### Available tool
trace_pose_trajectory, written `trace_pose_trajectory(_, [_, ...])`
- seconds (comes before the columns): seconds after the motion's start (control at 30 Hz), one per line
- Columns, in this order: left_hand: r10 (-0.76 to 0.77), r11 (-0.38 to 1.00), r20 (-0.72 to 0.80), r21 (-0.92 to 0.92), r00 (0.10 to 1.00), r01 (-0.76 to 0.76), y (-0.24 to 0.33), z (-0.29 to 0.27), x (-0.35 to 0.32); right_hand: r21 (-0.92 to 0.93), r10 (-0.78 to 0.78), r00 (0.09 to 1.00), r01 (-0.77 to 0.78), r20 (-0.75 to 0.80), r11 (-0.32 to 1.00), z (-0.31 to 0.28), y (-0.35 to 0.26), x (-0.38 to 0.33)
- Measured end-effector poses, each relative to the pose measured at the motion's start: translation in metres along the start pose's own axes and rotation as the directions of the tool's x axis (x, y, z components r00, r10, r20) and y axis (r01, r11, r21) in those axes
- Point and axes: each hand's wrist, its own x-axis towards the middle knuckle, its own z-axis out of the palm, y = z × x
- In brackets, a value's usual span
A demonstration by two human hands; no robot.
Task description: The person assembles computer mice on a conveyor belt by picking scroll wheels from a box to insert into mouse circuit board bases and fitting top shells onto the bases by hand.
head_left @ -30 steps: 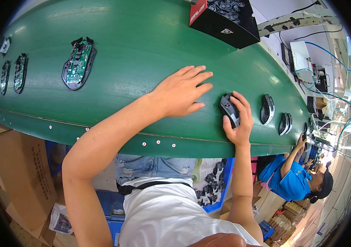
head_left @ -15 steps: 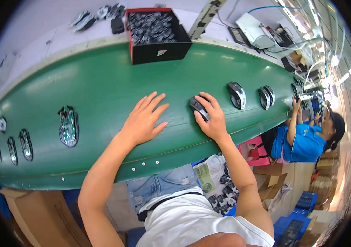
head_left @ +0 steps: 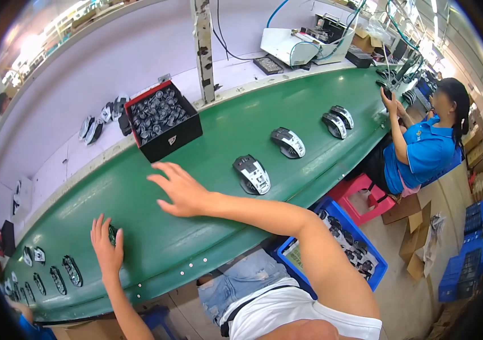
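Observation:
My left hand [head_left: 107, 249] reaches over the left part of the green belt [head_left: 224, 221], fingers stretched. Right beside its thumb is a mouse base with a bare circuit board [head_left: 113, 234], mostly hidden by the hand; whether they touch I cannot tell. My right hand [head_left: 183, 192] hovers empty with fingers spread, just below a black box [head_left: 172, 141] of small dark round parts. Closest to my right forearm stands a grey and black computer mouse [head_left: 253, 174]. Another mouse [head_left: 288, 142] and a pair of mice [head_left: 338, 122] sit farther right.
Several open mouse bases [head_left: 72, 271] line the belt's left end. A metal post [head_left: 203, 51] rises behind the box. At right a co-worker in a blue shirt [head_left: 423, 147] holds a dark part. Below the belt are a blue bin [head_left: 382, 266] and a pink stool [head_left: 360, 198].
My right hand has let go of the mouse and moved left toward the black box. My left hand has gone left to the mouse base. The view has turned and tilted.

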Motion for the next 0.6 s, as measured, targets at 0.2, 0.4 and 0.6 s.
trace_pose_trajectory(0.2, [-0.079, 0.996, -0.09, 0.039, 0.993, 0.082, -0.001, 0.035, -0.024, -0.328, -0.043, 0.947, -0.067, -0.317, 0.942, -0.007, 0.071, 0.136])
trace_pose_trajectory(0.4, [0.077, 0.989, -0.061, -0.121, 0.995, -0.084, 0.107, 0.066, 0.029, -0.427, 0.496, 0.772, -0.323, 0.398, 0.845, -0.039, 0.198, 0.147])
trace_pose_trajectory(0.6, [0.212, 0.971, -0.023, -0.112, 0.977, -0.213, 0.169, 0.091, 0.048, -0.576, 0.633, 0.713, -0.393, 0.301, 0.717, -0.012, 0.186, 0.161])
